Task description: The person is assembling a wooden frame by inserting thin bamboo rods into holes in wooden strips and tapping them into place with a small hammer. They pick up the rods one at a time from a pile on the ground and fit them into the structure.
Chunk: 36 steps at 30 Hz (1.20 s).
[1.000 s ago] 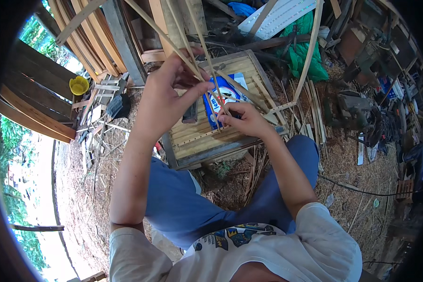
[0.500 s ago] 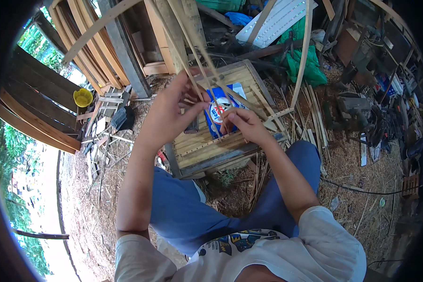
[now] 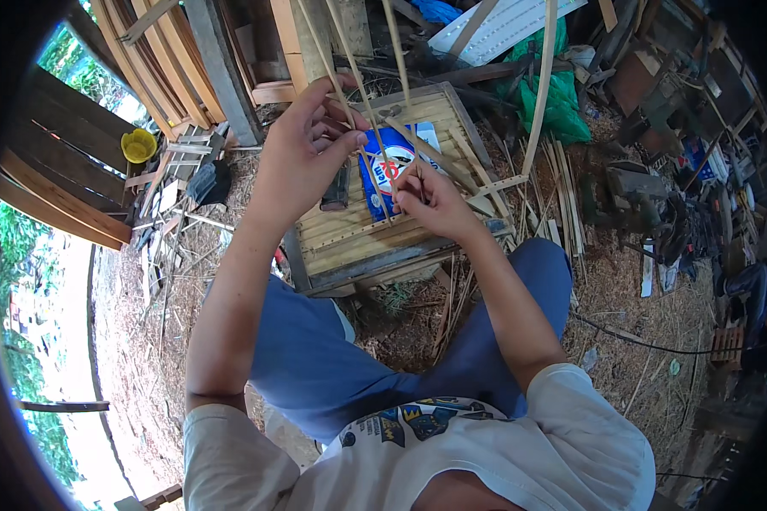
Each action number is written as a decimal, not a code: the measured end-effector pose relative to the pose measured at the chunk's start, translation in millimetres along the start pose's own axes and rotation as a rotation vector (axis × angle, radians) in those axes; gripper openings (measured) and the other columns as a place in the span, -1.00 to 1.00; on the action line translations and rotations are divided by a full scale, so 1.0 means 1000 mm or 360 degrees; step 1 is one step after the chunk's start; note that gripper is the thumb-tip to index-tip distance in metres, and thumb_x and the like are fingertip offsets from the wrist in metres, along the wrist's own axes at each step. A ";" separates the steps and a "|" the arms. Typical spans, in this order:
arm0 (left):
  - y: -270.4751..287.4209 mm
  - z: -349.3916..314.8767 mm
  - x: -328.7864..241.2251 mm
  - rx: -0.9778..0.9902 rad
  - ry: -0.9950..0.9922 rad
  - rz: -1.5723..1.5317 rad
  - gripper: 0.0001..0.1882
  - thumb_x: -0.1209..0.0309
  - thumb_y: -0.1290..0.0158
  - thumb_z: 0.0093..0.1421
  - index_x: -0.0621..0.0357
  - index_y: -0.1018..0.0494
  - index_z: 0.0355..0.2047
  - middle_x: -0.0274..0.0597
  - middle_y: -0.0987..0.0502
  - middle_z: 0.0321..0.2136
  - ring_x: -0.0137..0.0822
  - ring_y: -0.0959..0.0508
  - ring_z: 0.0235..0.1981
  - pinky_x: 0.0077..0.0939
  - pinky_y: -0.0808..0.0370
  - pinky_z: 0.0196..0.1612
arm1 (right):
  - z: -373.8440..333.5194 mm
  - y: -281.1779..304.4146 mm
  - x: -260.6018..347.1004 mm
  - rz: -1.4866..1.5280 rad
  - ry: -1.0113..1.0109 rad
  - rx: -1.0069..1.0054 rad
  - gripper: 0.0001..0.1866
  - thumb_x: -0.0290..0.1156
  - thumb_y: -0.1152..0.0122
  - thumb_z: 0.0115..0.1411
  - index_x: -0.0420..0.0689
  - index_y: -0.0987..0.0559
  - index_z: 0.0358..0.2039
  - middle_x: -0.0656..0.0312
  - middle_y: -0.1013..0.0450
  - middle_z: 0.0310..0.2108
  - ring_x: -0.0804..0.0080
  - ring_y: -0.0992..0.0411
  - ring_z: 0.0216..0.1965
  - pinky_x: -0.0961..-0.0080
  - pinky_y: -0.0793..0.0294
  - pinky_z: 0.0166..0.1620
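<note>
My left hand (image 3: 302,157) is raised on the left, thumb and fingers closed around a thin wooden stick (image 3: 362,89). My right hand (image 3: 435,203) pinches the lower part of another thin stick (image 3: 398,64), which rises away from me. Below the hands runs a light bar with a row of small holes (image 3: 501,185). A curved wooden strip (image 3: 544,94) meets its right end. Under the sticks, a blue-and-white printed package (image 3: 375,194) lies on a low wooden board (image 3: 337,247). Between the left hand and the package is a dark block (image 3: 336,194).
Loose thin strips (image 3: 562,192) lie right of the board. A green plastic bag (image 3: 562,115) and a white slatted panel (image 3: 507,34) are beyond it. Wood scraps and a yellow bowl (image 3: 138,146) sit at left. A black cable (image 3: 648,343) crosses the ground at right.
The whole view has shifted a little. The stick in my right hand stands more upright, its far end swung right. A wide slat at the upper left has moved up toward the edge.
</note>
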<state>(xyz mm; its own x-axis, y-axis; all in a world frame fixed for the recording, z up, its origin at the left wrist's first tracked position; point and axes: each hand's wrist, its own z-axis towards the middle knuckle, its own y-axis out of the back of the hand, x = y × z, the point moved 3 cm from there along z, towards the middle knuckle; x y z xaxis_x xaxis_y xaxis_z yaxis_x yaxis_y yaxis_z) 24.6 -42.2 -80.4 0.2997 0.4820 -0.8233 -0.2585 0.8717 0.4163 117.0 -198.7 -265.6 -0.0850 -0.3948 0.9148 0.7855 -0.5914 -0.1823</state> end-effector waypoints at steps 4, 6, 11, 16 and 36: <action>-0.002 -0.001 0.010 -0.0061 0.0024 -0.0074 -0.32 0.73 -0.13 0.21 0.20 -0.25 0.33 -0.16 -0.60 -0.23 -0.45 -0.60 -0.15 -0.57 -0.54 -0.06 | -0.001 -0.001 0.004 -0.0594 0.0021 0.0123 -0.80 -0.51 -0.25 0.26 -0.14 -0.37 -0.23 0.38 -0.36 -0.37 0.64 -0.32 -0.32 0.63 -0.37 -0.22; -0.003 0.000 0.012 -0.0071 0.0037 -0.0094 -0.29 0.73 -0.13 0.21 0.21 -0.22 0.37 -0.16 -0.60 -0.22 -0.45 -0.60 -0.15 -0.57 -0.55 -0.06 | -0.001 -0.002 0.008 -0.0632 -0.0059 0.0135 -0.77 -0.58 -0.26 0.23 -0.12 -0.36 -0.23 0.40 -0.37 -0.34 0.66 -0.29 -0.26 0.64 -0.34 -0.14; -0.004 0.000 0.016 -0.0102 0.0015 -0.0076 -0.28 0.69 -0.15 0.23 0.27 -0.18 0.39 -0.14 -0.58 -0.20 -0.43 -0.60 -0.12 -0.54 -0.57 -0.07 | 0.000 -0.005 0.020 -0.0670 -0.0078 0.0267 -0.69 -0.58 -0.34 0.15 -0.12 -0.34 -0.25 0.41 -0.38 -0.35 0.62 -0.28 -0.27 0.62 -0.33 -0.13; -0.002 -0.002 0.021 -0.0149 0.0005 -0.0105 -0.39 0.68 -0.16 0.24 0.33 -0.25 0.29 -0.14 -0.57 -0.19 -0.43 -0.60 -0.13 -0.52 -0.58 -0.07 | 0.002 -0.004 0.023 -0.0728 -0.0160 0.0336 -0.67 -0.58 -0.37 0.13 -0.12 -0.34 -0.24 0.40 -0.39 -0.35 0.59 -0.27 -0.30 0.61 -0.34 -0.14; -0.024 -0.030 0.036 0.0006 0.0255 -0.0284 -0.52 0.68 -0.03 0.34 0.10 -0.17 0.19 -0.17 -0.52 -0.22 -0.47 -0.58 -0.21 -0.61 -0.54 -0.17 | -0.001 0.007 0.003 -0.0569 -0.0116 0.0206 -0.74 -0.49 -0.23 0.22 -0.14 -0.29 -0.24 0.32 -0.35 -0.36 0.59 -0.34 -0.32 0.58 -0.39 -0.30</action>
<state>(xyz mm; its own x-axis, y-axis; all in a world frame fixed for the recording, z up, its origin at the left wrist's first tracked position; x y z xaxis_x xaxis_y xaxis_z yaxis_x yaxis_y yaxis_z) 14.2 -47.7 -131.7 0.1909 0.3006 -0.9344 -0.2110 0.9423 0.2600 121.7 -204.7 -264.5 -0.3275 -0.1261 0.9364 0.7855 -0.5871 0.1957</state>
